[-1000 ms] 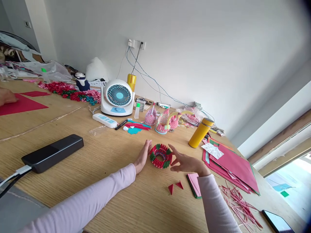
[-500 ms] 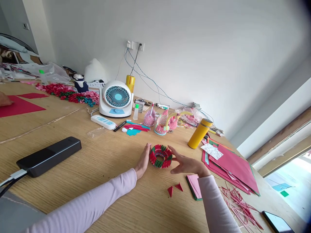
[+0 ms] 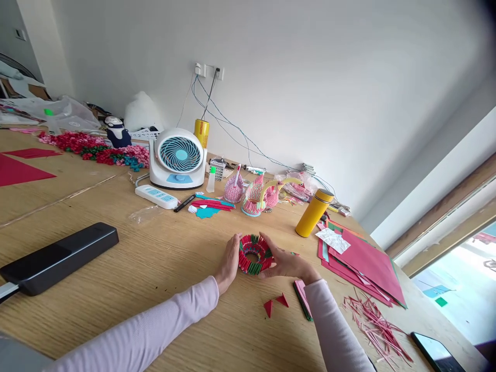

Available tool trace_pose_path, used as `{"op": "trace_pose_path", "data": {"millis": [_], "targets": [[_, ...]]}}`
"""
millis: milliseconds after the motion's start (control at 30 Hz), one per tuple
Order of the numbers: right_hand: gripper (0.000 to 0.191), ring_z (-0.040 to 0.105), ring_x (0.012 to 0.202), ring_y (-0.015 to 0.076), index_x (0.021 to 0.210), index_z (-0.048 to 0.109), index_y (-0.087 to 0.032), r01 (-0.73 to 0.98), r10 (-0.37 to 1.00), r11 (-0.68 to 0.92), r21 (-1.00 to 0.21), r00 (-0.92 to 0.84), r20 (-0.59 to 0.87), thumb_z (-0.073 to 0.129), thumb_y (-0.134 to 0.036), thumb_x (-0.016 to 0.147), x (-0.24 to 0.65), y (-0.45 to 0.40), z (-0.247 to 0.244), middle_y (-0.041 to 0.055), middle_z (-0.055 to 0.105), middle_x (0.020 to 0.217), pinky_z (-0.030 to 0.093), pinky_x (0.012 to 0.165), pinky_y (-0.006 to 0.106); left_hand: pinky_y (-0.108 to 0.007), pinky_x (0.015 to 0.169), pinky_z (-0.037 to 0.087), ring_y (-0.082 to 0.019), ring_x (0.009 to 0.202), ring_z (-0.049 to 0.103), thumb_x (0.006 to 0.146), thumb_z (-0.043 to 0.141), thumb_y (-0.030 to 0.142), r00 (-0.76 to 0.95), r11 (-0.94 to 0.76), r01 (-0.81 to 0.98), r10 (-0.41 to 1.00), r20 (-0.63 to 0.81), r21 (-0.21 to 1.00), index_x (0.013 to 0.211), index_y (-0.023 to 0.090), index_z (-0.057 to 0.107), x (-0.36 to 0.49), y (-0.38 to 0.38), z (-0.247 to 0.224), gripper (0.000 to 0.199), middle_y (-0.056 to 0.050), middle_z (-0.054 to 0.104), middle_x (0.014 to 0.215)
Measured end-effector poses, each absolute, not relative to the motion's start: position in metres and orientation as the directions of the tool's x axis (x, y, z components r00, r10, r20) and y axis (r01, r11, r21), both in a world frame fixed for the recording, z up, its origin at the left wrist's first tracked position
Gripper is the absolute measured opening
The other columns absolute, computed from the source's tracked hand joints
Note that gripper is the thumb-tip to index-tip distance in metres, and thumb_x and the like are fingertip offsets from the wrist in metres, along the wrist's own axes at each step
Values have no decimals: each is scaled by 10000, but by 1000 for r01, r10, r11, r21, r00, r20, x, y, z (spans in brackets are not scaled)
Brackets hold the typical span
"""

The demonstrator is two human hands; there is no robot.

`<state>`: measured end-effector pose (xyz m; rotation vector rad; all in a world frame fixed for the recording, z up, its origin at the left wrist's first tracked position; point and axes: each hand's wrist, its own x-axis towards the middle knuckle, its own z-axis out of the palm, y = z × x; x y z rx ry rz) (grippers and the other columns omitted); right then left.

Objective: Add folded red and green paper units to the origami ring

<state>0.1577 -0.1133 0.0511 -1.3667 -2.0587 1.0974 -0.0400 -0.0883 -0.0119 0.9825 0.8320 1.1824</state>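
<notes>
A round ring of folded paper pieces, red and green with an opening in its middle, sits on the wooden table between my hands. My left hand presses along its left side, fingers together and fairly straight. Around the right side curves my right hand, thumb towards the front and fingers behind, both against the ring. Two small red folded triangles lie on the table in front of it. Close to my right wrist is a small stack of pink and green paper slips, partly covered by the sleeve.
Behind the ring stand folded-paper swans, a white fan and a power strip. A yellow flask, red paper sheets, paper strips and a phone are on the right. A black power bank lies left.
My right hand has closed in on the ring, and its fingers now touch the side. The ring has turned, with green pieces now at the front. The view has shifted a little right.
</notes>
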Motion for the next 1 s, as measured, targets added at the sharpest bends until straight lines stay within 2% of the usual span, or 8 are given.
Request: {"op": "trace_pose_path", "data": {"millis": [67, 167, 233, 400, 633, 833, 933, 1000], "targets": [[1211, 326, 1428, 335, 1571, 128, -258, 593, 896, 208, -778, -434, -91, 857, -419, 617, 158, -111, 48, 162, 363, 1547, 225, 1180, 497, -358, 1220, 151, -246, 1477, 249, 955, 376, 587, 140, 50, -285, 990, -10, 957, 1402, 213, 473, -41, -85, -8, 591, -54, 367, 1556], [1251, 243, 1466, 310, 1573, 88, -230, 643, 892, 229, -731, -439, -107, 854, -452, 610, 155, -110, 48, 171, 247, 1596, 191, 1196, 482, -392, 1180, 258, -278, 1381, 417, 956, 336, 610, 199, 46, -257, 980, 7, 965, 1322, 180, 553, -40, -83, -5, 605, -97, 524, 1438], [1242, 246, 1466, 304, 1574, 80, -230, 655, 891, 255, -711, -445, -90, 842, -470, 624, 153, -110, 51, 167, 237, 1600, 203, 1196, 471, -390, 1153, 302, -285, 1320, 483, 948, 347, 621, 223, 33, -273, 974, 29, 961, 1267, 172, 595, -39, -84, -5, 603, -104, 592, 1362], [1243, 341, 1424, 321, 1576, 50, -243, 708, 903, 277, -650, -423, -76, 829, -487, 639, 152, -112, 55, 171, 339, 1556, 263, 1173, 495, -387, 1163, 273, -285, 1331, 465, 920, 418, 639, 214, -7, -347, 973, 86, 938, 1235, 193, 633, -40, -87, -9, 587, -81, 605, 1349], [1195, 247, 1467, 307, 1574, 114, -250, 674, 885, 308, -672, -462, -58, 832, -475, 645, 156, -112, 45, 139, 224, 1609, 223, 1198, 480, -385, 1162, 261, -296, 1307, 487, 882, 529, 617, 214, 51, -404, 976, 40, 913, 1146, 196, 696, -39, -90, -10, 524, -86, 660, 1263], [1244, 352, 1419, 325, 1574, 95, -256, 606, 903, 309, -733, -428, 27, 863, -430, 610, 151, -113, 52, 159, 342, 1559, 260, 1172, 515, -342, 1042, 414, -255, 1215, 575, 894, 584, 522, 233, 138, -657, 972, 26, 741, 1135, 181, 683, -43, -87, -4, 429, -87, 697, 1177], [1219, 456, 1350, 310, 1569, 115, -260, 485, 903, 308, -819, -421, 90, 865, -417, 620, 146, -111, 52, 163, 419, 1511, 333, 1133, 508, -291, 914, 492, -198, 1044, 660, 928, 573, 422, 155, 111, -763, 988, 13, 636, 1143, 180, 661, -48, -84, 8, 334, -70, 719, 1105], [1156, 497, 1315, 295, 1565, 121, -273, 381, 896, 300, -875, -426, 122, 834, -432, 669, 141, -110, 48, 158, 420, 1510, 405, 1087, 488, -278, 818, 527, -173, 881, 693, 940, 560, 349, 175, 186, -806, 982, -74, 562, 1063, 163, 671, -51, -82, 14, 249, -58, 738, 997]]}}
